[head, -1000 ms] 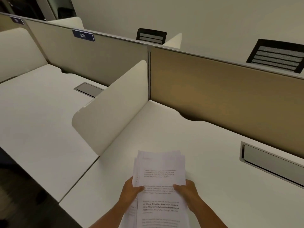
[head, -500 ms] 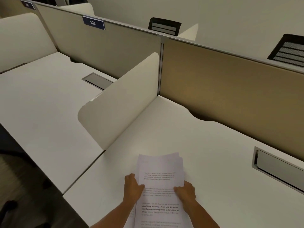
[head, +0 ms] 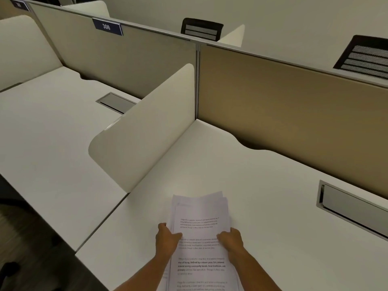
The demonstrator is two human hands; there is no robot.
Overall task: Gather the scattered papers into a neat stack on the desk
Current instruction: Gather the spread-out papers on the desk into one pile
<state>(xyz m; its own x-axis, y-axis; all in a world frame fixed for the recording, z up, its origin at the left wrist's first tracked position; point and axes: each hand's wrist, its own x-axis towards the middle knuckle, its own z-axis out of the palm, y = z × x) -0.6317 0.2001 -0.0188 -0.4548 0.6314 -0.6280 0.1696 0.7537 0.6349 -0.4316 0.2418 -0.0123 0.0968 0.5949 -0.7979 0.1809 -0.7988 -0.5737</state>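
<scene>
left hand (head: 168, 240) and right hand (head: 231, 241) clamp the white printed paper sheaf (head: 200, 229) between them, its long axis pointing away over the white desk (head: 262, 185).

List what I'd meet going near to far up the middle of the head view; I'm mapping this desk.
hands → stack of papers → bare desk → tan partition panel → black chair back

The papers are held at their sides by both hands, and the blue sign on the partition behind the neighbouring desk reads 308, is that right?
Not quite: the head view shows the sign reading 306, not 308. The rest holds: the left hand and right hand grip the papers at their sides.
</scene>
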